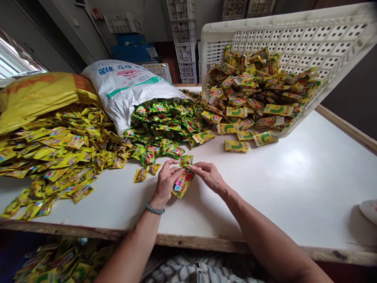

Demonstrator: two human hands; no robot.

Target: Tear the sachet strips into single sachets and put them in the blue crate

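Note:
My left hand (167, 180) is closed around the side of a small yellow box (183, 184) with fruit print, held tilted just above the white table (291, 188). At the box's top end is a small green packet (186, 160). My right hand (211, 177) pinches there with thumb and fingers, at the packet's lower edge; its fingertips partly hide where packet and box meet. Two loose yellow packets (141, 174) lie left of my left hand. Behind my hands spreads a heap of green packets (167, 125), spilling from a white sack (126, 82).
A large heap of yellow packets (59, 145) spills from a yellow sack (44, 94) at the left. A white plastic basket (332, 43) lies tipped at the back right, with many small yellow boxes (244, 86) spilling out. The wooden table edge (206, 243) runs before me.

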